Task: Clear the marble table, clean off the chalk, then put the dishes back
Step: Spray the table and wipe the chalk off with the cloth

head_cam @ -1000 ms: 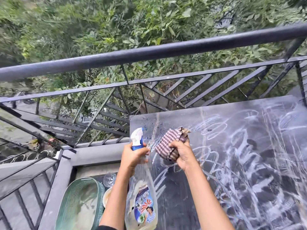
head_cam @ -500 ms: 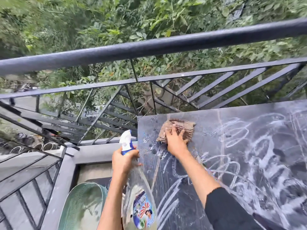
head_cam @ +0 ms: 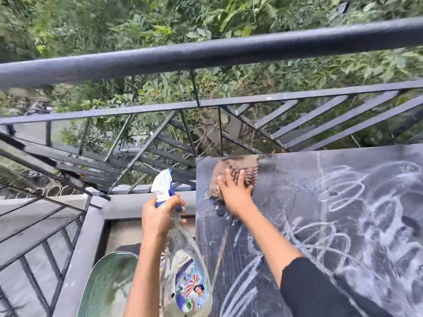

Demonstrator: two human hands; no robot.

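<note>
The dark marble table (head_cam: 297, 202) fills the right side, covered in white chalk scribbles (head_cam: 357, 225). My right hand (head_cam: 235, 193) presses flat on a checked cloth (head_cam: 235, 167) at the table's far left corner, where the surface looks wet and smeared. Left of the table edge, my left hand (head_cam: 160, 216) grips the neck of a clear spray bottle (head_cam: 185, 271) with a white and blue nozzle and a colourful label.
A black metal balcony railing (head_cam: 206, 56) runs behind the table and down the left side, with green foliage beyond. Below the bottle a green mesh basket (head_cam: 107, 287) sits on the floor next to the table.
My right hand has flattened the bunched cloth onto the table and pushed it away from me to the far left corner. The spray bottle stays in my left hand.
</note>
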